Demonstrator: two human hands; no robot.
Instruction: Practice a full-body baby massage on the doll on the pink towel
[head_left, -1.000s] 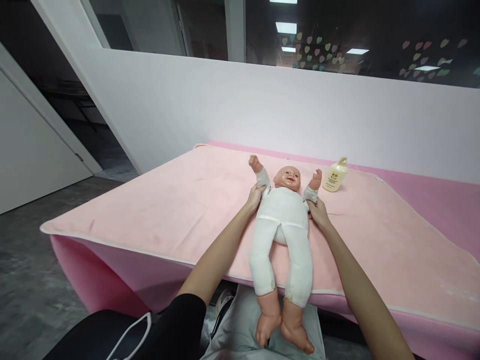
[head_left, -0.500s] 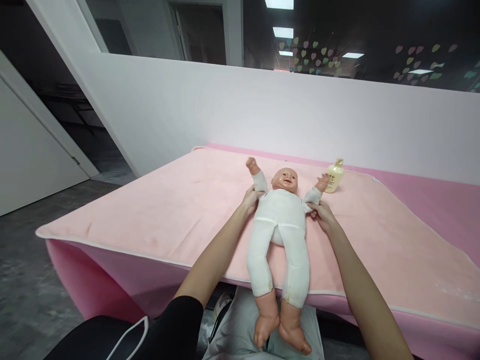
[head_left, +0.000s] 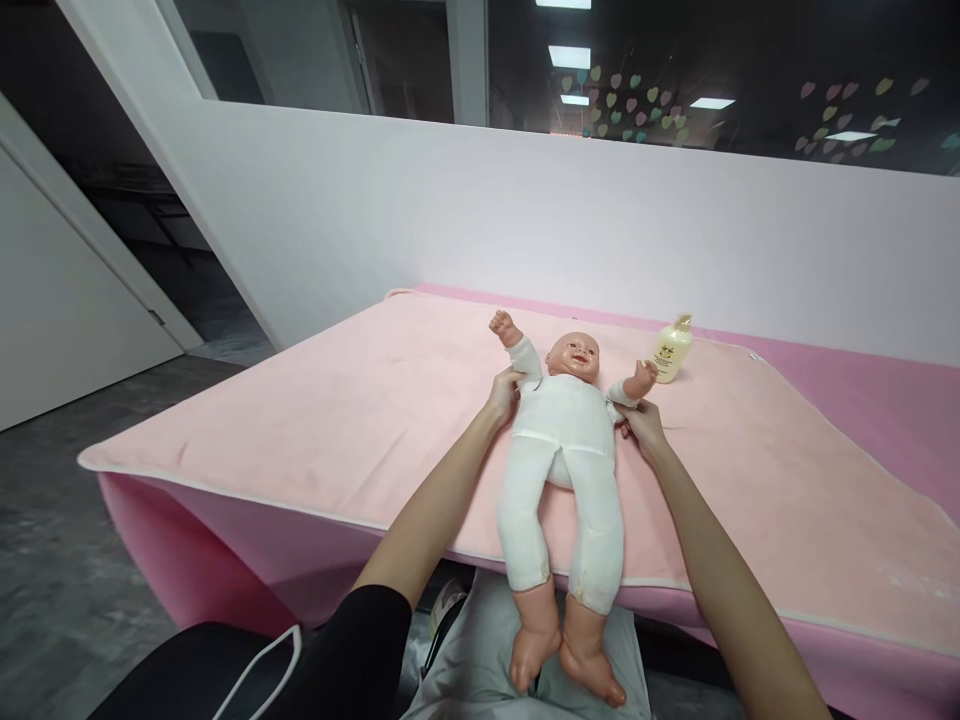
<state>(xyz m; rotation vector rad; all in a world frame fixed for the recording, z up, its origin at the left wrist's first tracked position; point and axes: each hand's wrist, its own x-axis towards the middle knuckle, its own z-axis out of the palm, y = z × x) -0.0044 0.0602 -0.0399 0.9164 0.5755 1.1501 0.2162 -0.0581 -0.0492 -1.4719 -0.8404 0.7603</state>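
Note:
A baby doll with a white cloth body lies on its back on the pink blanket, its feet hanging past the near edge over my lap. My left hand is closed at the doll's arm on the left of the view, near the shoulder; its fingertips are partly hidden behind the cloth. On the other side, my right hand pinches the white cloth of the doll's other arm close to the armpit. Both doll arms point up and outward. Just beyond the doll's hand on the right stands a pale yellow pump bottle.
A white wall with a dark window above it rises behind the table. Pink cover shows at the right beyond the blanket. A white cord lies at the lower left, and a door stands far left.
The doll's arm on the right has swung lower and outward in my right hand. The view has shifted slightly; my left hand stays at the other arm.

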